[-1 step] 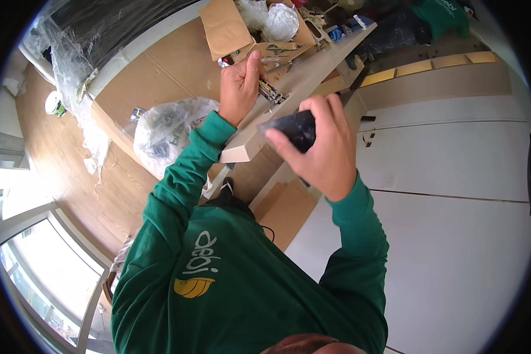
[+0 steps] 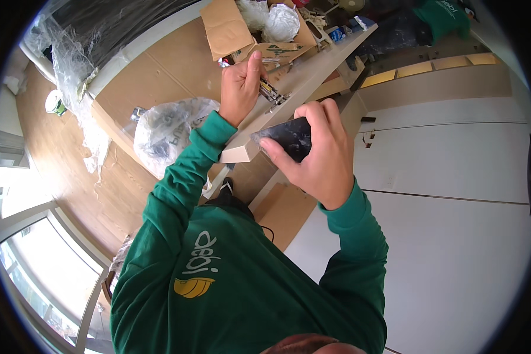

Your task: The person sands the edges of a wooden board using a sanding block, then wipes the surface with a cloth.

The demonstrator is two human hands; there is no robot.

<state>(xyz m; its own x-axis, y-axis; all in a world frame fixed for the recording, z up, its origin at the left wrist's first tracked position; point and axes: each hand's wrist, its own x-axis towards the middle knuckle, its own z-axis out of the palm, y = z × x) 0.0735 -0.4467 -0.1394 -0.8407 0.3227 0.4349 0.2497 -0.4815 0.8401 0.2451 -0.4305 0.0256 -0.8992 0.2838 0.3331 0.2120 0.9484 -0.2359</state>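
Observation:
My right hand grips a dark flat piece with pale smudges, thumb on its near side and fingers over the far side. Its pointed corner is close to the end of a long pale board; whether they touch, I cannot tell. On the board, my left hand is closed, thumb pointing away from me, its fingers mostly hidden from view. Just to its right is some narrow metal hardware resembling a hinge, partly hidden by the hand.
A cardboard box holding white wrapped bundles stands at the far side. Left of the board lies a clear plastic bag on a cardboard sheet. Large white panels fill the right. Another person's green sleeve shows far right.
My right hand has moved slightly down and left, turning the dark piece so more of its flat face shows. The left hand has stayed nearly still.

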